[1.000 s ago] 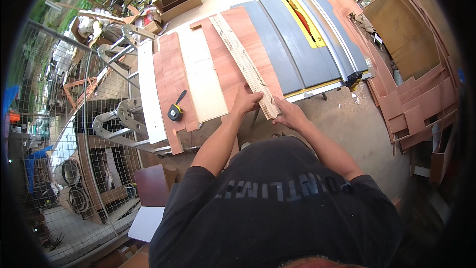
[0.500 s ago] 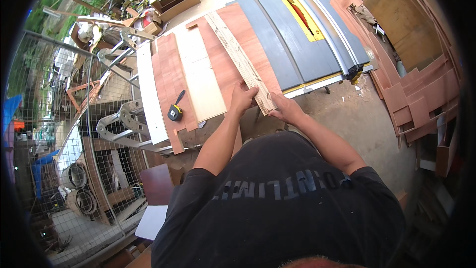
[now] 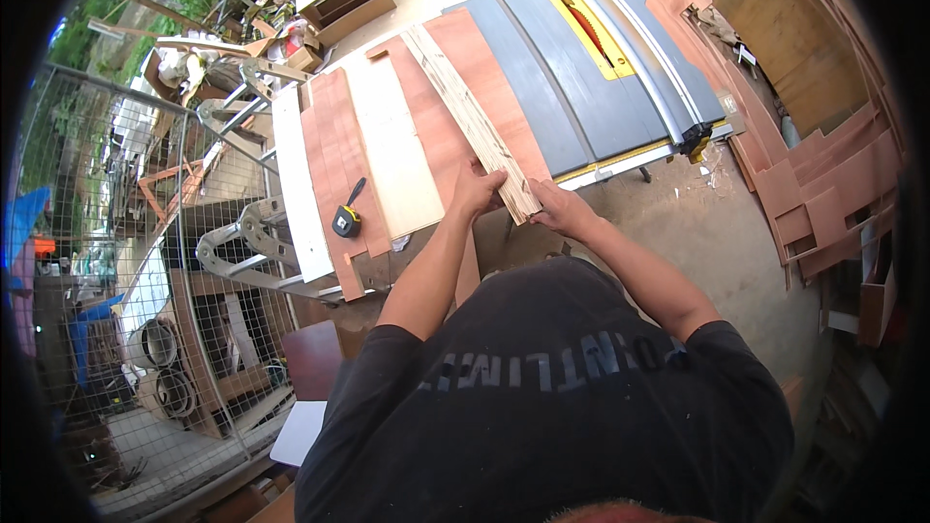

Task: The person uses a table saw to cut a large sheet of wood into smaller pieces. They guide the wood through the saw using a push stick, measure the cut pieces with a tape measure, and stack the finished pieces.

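A long, narrow strip of plywood (image 3: 463,102), with layered streaks along it, lies slantwise over the reddish plywood sheet (image 3: 494,87). Its near end juts past the sheet's edge toward my body. My left hand (image 3: 478,190) grips the strip from its left side, thumb on top and fingers curled beneath. On the other side, close to the near end, my right hand (image 3: 562,209) pinches the strip's edge; part of its fingers is hidden. A black and yellow tape measure (image 3: 346,221) rests on the boards to the left.
Right of the sheet is a grey table saw (image 3: 533,68) with a red blade (image 3: 586,27) in a yellow insert and a metal fence (image 3: 639,48). A pale board (image 3: 392,140) lies left. Folding metal legs (image 3: 254,232) and a wire fence (image 3: 174,261) stand farther left; plywood offcuts (image 3: 814,199) pile up right.
The view has shifted very slightly. Both hands keep their hold on the plywood strip, and the right hand's fingers have moved a little along its edge.
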Action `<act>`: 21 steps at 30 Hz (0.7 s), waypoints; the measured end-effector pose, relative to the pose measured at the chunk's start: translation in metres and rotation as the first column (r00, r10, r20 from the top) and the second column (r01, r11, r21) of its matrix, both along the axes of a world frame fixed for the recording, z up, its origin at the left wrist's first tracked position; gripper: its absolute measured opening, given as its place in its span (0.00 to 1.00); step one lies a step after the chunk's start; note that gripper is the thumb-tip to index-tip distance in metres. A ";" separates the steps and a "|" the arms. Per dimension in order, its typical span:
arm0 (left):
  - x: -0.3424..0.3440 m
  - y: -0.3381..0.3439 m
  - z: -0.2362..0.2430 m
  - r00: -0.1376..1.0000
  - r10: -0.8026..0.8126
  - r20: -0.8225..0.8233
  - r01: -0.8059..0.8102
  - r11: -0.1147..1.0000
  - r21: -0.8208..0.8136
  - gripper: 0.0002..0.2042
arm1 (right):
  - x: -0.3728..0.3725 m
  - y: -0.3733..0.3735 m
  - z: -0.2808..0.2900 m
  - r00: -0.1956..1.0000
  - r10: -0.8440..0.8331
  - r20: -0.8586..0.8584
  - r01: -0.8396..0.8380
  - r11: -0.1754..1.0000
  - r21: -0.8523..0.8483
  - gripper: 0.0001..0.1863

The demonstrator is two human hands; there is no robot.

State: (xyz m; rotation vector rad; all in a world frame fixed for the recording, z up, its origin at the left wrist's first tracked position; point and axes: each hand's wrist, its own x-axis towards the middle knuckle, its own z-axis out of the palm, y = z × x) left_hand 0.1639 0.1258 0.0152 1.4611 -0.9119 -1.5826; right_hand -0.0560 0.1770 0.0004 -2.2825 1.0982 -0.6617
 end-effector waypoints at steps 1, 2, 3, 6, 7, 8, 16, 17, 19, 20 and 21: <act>0.001 -0.001 -0.002 1.000 -0.010 0.008 0.010 1.000 0.012 0.31 | 0.001 -0.003 0.000 1.000 0.001 0.006 -0.001 1.000 0.015 0.44; 0.002 -0.001 0.002 1.000 -0.023 0.016 0.022 0.999 0.026 0.31 | 0.002 -0.005 -0.001 1.000 0.007 0.020 -0.007 1.000 -0.012 0.43; 0.002 -0.002 0.006 0.999 -0.036 0.024 0.035 0.999 0.040 0.32 | 0.001 -0.005 -0.001 1.000 0.002 0.024 -0.002 1.000 -0.005 0.44; 0.004 -0.002 0.003 0.999 -0.027 -0.021 0.028 0.997 0.065 0.32 | 0.000 -0.006 -0.002 1.000 -0.002 0.014 0.002 1.000 0.029 0.42; 0.006 -0.001 0.001 0.999 -0.021 -0.039 0.024 0.997 0.079 0.33 | 0.000 -0.004 -0.002 0.999 -0.012 0.030 0.011 0.999 0.033 0.42; 0.006 0.000 0.003 1.000 -0.028 -0.012 0.029 0.995 0.092 0.32 | 0.001 -0.003 0.001 0.999 -0.022 0.048 0.020 0.999 0.036 0.41; 0.015 -0.007 -0.013 1.000 0.014 -0.013 -0.015 0.999 -0.033 0.28 | 0.008 0.004 -0.006 0.990 -0.088 0.113 0.082 0.995 0.056 0.40; 0.014 -0.007 -0.008 1.000 0.007 -0.008 -0.007 1.000 -0.027 0.28 | 0.008 0.004 -0.008 0.986 -0.089 0.138 0.084 0.996 0.036 0.40; 0.012 -0.009 0.002 1.000 -0.008 0.000 0.008 1.000 -0.015 0.27 | 0.006 0.003 -0.011 0.981 -0.098 0.167 0.095 0.995 0.024 0.42; 0.011 -0.008 0.007 1.000 -0.001 0.013 0.001 1.000 -0.015 0.28 | 0.007 0.003 -0.010 0.979 -0.105 0.172 0.101 0.994 0.034 0.42; 0.010 -0.008 0.012 1.000 0.006 0.025 -0.006 1.000 -0.014 0.28 | 0.008 0.004 -0.010 0.978 -0.113 0.177 0.106 0.993 0.044 0.43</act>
